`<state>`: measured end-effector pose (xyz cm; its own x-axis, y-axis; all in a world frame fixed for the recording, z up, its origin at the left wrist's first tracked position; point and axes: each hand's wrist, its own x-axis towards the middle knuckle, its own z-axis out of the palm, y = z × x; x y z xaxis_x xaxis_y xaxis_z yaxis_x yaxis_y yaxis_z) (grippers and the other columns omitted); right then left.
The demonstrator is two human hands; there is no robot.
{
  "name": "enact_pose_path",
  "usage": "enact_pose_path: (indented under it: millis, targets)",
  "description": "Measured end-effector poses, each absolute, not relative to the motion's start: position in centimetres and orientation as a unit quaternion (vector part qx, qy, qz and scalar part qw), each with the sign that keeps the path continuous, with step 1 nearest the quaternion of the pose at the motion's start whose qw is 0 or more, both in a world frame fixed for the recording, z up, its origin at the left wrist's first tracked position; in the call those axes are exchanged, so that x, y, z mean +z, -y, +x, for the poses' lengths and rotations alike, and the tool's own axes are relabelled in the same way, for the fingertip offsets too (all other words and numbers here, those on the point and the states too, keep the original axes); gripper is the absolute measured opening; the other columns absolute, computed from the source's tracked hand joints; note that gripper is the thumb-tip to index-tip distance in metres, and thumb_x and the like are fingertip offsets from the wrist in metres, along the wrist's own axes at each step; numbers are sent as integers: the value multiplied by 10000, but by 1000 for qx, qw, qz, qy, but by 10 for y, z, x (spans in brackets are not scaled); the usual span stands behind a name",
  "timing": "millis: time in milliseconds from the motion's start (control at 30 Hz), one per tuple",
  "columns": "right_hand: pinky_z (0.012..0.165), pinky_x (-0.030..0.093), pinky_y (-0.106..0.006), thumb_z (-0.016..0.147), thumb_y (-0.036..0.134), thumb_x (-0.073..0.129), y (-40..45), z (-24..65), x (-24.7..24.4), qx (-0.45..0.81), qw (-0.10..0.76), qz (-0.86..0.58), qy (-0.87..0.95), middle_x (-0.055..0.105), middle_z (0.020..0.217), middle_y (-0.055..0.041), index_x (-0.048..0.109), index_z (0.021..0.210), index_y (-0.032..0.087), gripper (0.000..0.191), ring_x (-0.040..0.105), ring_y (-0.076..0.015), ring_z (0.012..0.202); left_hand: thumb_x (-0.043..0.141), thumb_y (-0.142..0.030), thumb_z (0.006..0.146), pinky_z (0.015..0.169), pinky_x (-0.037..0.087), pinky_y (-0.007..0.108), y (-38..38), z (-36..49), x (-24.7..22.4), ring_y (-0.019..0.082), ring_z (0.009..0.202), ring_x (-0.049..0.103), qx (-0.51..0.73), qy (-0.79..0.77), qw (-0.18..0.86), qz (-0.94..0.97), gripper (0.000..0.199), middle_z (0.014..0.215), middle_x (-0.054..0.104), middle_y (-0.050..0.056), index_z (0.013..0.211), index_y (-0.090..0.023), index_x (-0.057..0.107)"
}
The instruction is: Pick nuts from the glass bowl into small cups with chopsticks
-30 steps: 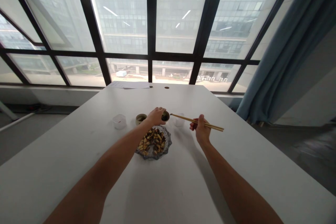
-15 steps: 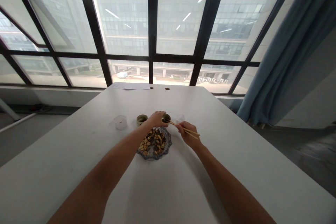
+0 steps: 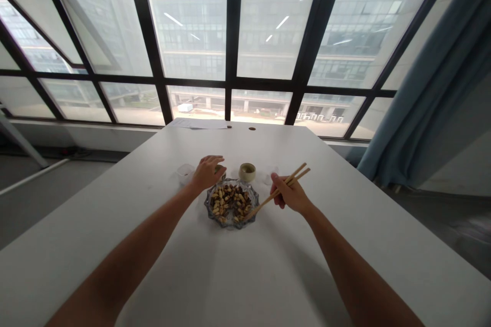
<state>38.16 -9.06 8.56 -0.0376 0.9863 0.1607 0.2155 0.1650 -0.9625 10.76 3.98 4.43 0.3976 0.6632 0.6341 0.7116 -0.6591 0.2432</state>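
Note:
Wooden chopsticks (image 3: 264,204) are held in my right hand (image 3: 288,192), their tips at the right front part of a scalloped glass bowl (image 3: 208,209). Nuts (image 3: 220,202) of light and dark brown fill much of that bowl. My left hand (image 3: 207,172) is spread over a small greenish cup (image 3: 220,169) behind the bowl, partly hiding it; whether the fingers touch it is unclear. A second greenish cup (image 3: 247,172) stands upright behind the bowl, between my hands.
A clear plastic container (image 3: 184,173) sits left of my left hand, and another (image 3: 269,174) is beside my right hand. Papers (image 3: 197,123) lie at the far edge of the white table (image 3: 169,265). Windows rise beyond it, with a blue curtain (image 3: 418,87) at right.
My left hand has let go of the right cup, which now stands upright, and moved left over the other cup. The chopstick tips have come down from the cup to the glass bowl.

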Motion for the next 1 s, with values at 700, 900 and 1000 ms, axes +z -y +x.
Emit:
enact_pose_path:
  millis: [700, 900, 1000]
  targets:
    - [335, 455, -224, 740, 724, 646, 98, 343, 58, 422, 493, -484, 588, 631, 462, -24, 633, 616, 175, 562, 565, -134, 343, 718, -484, 744, 1107, 357, 513, -40, 17, -19, 354, 1322, 453, -493, 577, 45, -649, 748, 1368, 507, 208, 1336, -149, 408]
    - [318, 430, -215, 751, 714, 649, 93, 359, 61, 341, 574, -502, 550, 619, 451, -23, 637, 631, 174, 553, 552, -127, 332, 736, -463, 722, 1076, 415, 484, -41, 15, -24, 335, 1280, 517, -479, 617, -72, -620, 805, 1353, 531, 201, 1373, -150, 381]
    - [303, 426, -221, 746, 725, 639, 98, 355, 66, 397, 535, -488, 564, 612, 436, -22, 623, 612, 174, 568, 534, -128, 305, 719, -470, 744, 1024, 454, 476, -35, 17, -18, 342, 1225, 573, -438, 648, -111, -613, 803, 1342, 566, 202, 1400, -157, 377]
